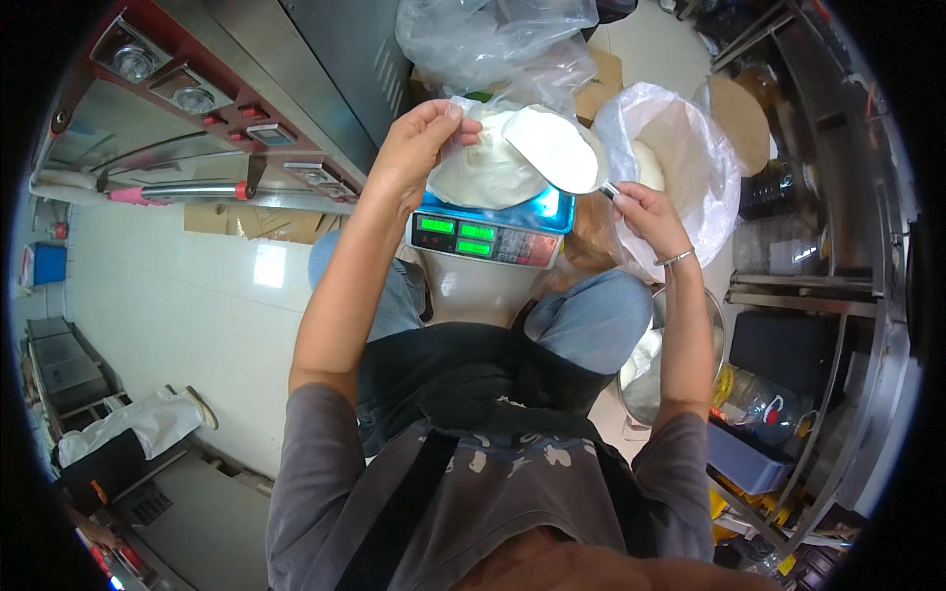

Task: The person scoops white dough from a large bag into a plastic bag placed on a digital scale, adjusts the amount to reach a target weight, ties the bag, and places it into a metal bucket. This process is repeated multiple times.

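Observation:
A plastic bag of white powder rests on the blue pan of a digital scale, whose green displays are lit. My left hand pinches the bag's rim at its far left. In my right hand is the dark handle of a metal scoop. The scoop, its bowl white with powder, is held over the right part of the bag. Just right of the scale stands a large open sack with a white plastic liner and pale powder inside.
Crumpled clear plastic bags lie beyond the scale. Beside my right leg is a steel pot with white material in it. A metal rack holds bottles and a bin at right. An oven with knobs stands at left; another person's legs show lower left.

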### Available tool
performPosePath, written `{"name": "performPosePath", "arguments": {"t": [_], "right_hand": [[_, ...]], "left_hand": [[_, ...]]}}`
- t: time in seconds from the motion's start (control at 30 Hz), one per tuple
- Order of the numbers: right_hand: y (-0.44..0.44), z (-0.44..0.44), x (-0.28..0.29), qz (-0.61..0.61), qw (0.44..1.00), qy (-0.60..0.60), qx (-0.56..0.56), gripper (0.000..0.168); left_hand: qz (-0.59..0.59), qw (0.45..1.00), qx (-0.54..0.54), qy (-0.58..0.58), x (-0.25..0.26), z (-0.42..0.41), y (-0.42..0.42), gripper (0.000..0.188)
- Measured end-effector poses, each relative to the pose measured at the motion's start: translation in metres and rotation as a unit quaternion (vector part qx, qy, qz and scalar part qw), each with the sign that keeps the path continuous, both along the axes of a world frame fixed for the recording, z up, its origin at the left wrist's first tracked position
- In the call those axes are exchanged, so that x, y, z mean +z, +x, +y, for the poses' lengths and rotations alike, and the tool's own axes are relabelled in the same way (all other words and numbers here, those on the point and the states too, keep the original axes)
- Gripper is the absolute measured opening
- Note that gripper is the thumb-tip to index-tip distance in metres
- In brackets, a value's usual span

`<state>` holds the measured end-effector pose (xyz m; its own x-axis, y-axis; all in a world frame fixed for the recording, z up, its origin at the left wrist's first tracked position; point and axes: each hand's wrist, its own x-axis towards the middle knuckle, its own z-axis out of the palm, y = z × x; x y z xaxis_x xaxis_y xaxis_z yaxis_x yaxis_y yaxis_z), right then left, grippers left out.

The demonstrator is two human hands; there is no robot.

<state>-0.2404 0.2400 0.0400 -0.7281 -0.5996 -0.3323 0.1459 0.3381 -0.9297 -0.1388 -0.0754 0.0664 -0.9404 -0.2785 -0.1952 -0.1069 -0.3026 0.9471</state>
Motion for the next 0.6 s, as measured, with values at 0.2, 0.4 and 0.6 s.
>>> {"name": "performPosePath", "arguments": {"t": [0.2,0.4,0.6], "right_hand": [[0.009,-0.018,-0.001,-0.008,0.999,-0.042,-0.013,0.024],[0.0,-0.02,0.002,0.024,1.0,-0.002,0.015,0.024],[-0.004,-0.013,0.01,0.093,0.992,0.076,0.043,0.019]], "left_hand": [[-0.007,1.0,0.006,0.021,0.004,-0.001,0.001,0.022],[0.014,0.999,-0.002,0.033,0.0,-0.003,0.0,0.022],[0.007,1.0,0.0,0.029,0.002,-0.003,0.002,0.022]]}}
